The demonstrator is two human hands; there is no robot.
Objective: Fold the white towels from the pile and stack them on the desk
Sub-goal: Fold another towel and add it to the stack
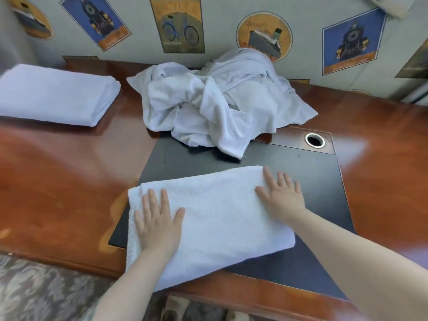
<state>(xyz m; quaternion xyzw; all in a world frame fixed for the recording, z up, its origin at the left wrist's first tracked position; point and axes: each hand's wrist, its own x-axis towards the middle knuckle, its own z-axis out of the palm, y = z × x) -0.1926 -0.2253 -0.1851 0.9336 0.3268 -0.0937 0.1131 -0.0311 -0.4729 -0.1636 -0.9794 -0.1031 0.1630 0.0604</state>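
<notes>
Nubbly terry-cloth towel (208, 218) on a glossy wooden desk (58, 181) with a matt dark inlay (312, 181).

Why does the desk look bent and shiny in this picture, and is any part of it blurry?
Head view: the wide-angle lens bows the desk edges and wall posters; glare makes pale patches on the polished wood at right; the right forearm near the lens is soft, while the folded towel under both flat hands is fairly sharp.

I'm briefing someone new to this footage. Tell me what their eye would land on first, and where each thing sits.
First, the two hands pressed flat on the folded white towel at the near edge of the desk: left hand on its left end, right hand at its far right corner. Behind it, a rumpled pile of white towels sits against the wall. A folded stack lies at the far left.
</notes>
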